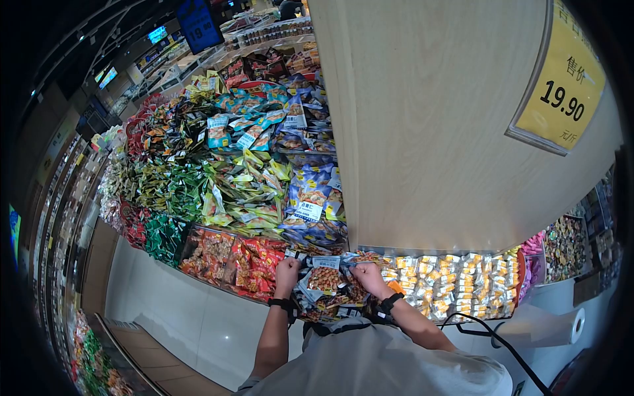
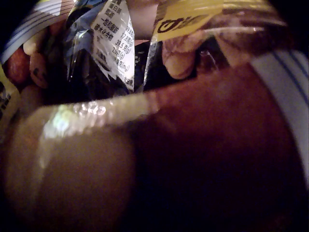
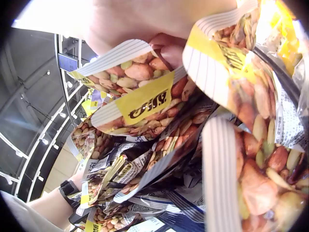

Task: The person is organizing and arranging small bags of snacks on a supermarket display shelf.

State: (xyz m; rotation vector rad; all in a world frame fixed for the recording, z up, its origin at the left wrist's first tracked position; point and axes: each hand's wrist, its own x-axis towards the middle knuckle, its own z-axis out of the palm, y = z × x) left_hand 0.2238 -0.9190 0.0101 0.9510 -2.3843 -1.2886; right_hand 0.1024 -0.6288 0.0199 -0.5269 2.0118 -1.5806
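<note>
In the head view my left hand [image 1: 286, 276] is at the left side of a bin of mixed-nut packets, fingers curled at a packet's edge. My right hand [image 1: 371, 277] is at the bin's other side. A nut packet [image 1: 325, 274] with a white label lies face up between them. In the right wrist view the right hand [image 3: 159, 21] comes from above, its fingertips pinching the top of a nut packet [image 3: 149, 104] with a striped edge and yellow band. Packets fill the left wrist view, a dark fold [image 2: 207, 130] in front and a white-labelled packet [image 2: 113, 46] behind, hiding most of the left hand.
Red packets [image 1: 254, 267] fill the bin on the left, and small white-and-yellow packs [image 1: 449, 284] the one on the right. Blue-purple packets [image 1: 310, 191] are heaped behind. A wooden panel [image 1: 422, 132] with a yellow price sign [image 1: 561, 92] rises at the right. A plastic roll [image 1: 548, 327] hangs near the front.
</note>
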